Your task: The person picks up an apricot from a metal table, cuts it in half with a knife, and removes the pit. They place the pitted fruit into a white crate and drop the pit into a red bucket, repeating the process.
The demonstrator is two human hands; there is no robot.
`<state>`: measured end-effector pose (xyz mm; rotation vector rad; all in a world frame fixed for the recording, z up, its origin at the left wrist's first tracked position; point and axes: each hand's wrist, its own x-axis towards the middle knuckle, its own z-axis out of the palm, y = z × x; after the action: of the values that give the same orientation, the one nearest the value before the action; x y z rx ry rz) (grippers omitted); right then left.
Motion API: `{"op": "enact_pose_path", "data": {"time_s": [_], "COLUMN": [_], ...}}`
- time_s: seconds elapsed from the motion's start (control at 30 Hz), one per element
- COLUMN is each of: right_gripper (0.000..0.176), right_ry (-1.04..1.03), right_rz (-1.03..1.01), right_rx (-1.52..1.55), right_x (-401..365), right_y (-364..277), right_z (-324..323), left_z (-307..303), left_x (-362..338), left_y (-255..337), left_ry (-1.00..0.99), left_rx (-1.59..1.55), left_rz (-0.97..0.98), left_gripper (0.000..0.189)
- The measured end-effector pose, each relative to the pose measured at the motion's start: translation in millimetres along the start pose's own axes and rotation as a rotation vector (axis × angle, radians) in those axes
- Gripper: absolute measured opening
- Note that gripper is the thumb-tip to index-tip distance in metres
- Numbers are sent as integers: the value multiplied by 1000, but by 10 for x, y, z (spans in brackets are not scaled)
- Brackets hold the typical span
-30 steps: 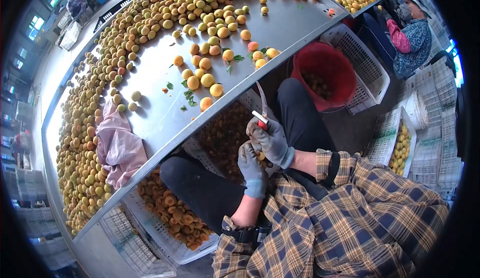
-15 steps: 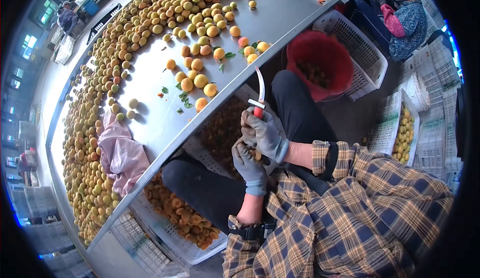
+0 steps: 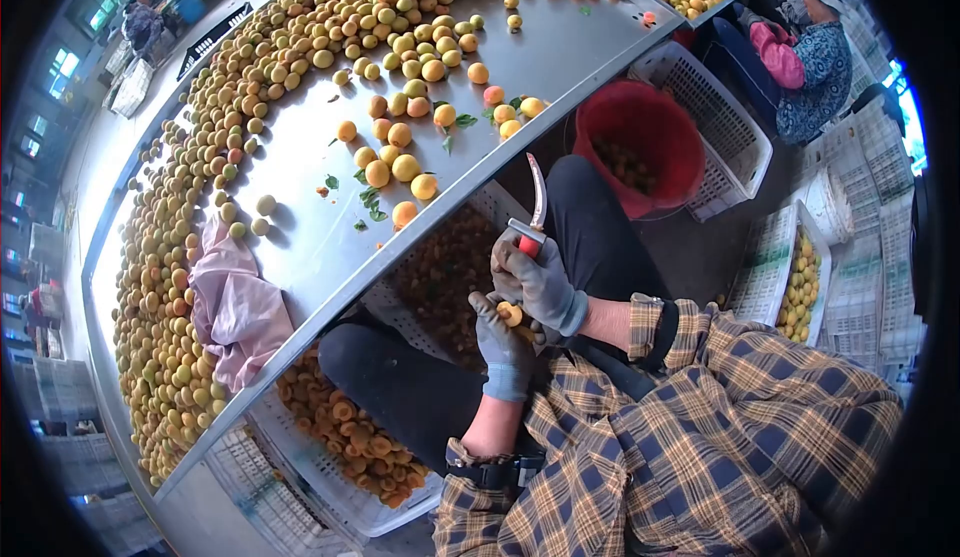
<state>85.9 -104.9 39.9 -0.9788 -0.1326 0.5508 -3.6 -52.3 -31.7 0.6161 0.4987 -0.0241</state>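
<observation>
My right hand [image 3: 545, 282], in a grey glove, is closed around the red handle of a curved knife [image 3: 538, 194]. The blade points up, toward the table edge. Just below it, my gloved left hand [image 3: 503, 349] grips a cut apricot [image 3: 511, 314], its orange flesh showing between the fingers. Both hands are close together over my lap, and part of the fruit is hidden by them. Beneath them, a crate holds dark, blurred pieces [image 3: 450, 267]. By my left knee, a white crate [image 3: 385, 522] is filled with apricot halves [image 3: 350, 437].
A metal table [image 3: 310, 247] carries many whole apricots [image 3: 190, 307], loose leaves and a pink cloth [image 3: 235, 302]. On the right are a red bucket [image 3: 690, 142], an empty-looking white crate [image 3: 750, 162] and a crate of apricots [image 3: 803, 287]. A co-worker [image 3: 810, 67] sits beyond.
My hands have shifted slightly down and right relative to the table edge. More of the cut apricot shows in my left hand. The knife remains in my right hand, its blade tilted differently.
</observation>
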Motion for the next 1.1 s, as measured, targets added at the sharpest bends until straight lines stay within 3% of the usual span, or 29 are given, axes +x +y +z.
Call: {"op": "enact_pose_path", "data": {"time_s": [0.07, 0.2, 0.27, 0.3, 0.37, 0.53, 0.6, 0.73, 0.87, 0.97, 1.03, 1.07, 1.1], "right_gripper": [8, 8, 10, 10, 12, 10, 11, 23, 25, 24, 23, 22, 21], "right_ry": [-24, -53, -101, -101, -257, -173, 3, 63, 116, 147, 150, 75, -1], "right_rz": [25, 1, -274, -275, -303, -253, 142, 226, 305, 373, 386, 358, 331], "right_rx": [29, -12, -344, -343, -451, -289, 109, 298, 324, 447, 460, 388, 315], "right_x": [-31, -41, -66, -82, -113, -68, -33, 79, 122, 169, 169, 166, 160], "right_y": [56, 78, 118, 121, 115, 161, 113, 43, 99, 128, 128, 127, 127], "right_z": [-51, -43, 13, 17, 17, 95, 98, 41, -21, -62, -77, -82, -83], "left_z": [165, 72, 178, 178, 130, -50, -41, 60, 148, 109, -120, -101, 33], "left_x": [-28, 44, 44, 52, 89, 109, 85, 37, -27, -45, -8, 11, 10], "left_y": [57, -88, -70, -94, -154, -173, -123, -37, 25, 53, 9, -38, -44], "left_ry": [211, 255, 420, 420, 472, 458, 313, 235, 249, 228, -182, -185, 29], "left_rx": [157, 191, 362, 364, 730, 933, 464, 143, 203, 80, -133, -132, -75], "left_rz": [112, 138, 347, 347, 630, 728, 593, 416, 351, 260, 125, 123, 171], "left_gripper": [60, 64, 57, 57, 53, 49, 43, 51, 50, 48, 44, 44, 43]}}
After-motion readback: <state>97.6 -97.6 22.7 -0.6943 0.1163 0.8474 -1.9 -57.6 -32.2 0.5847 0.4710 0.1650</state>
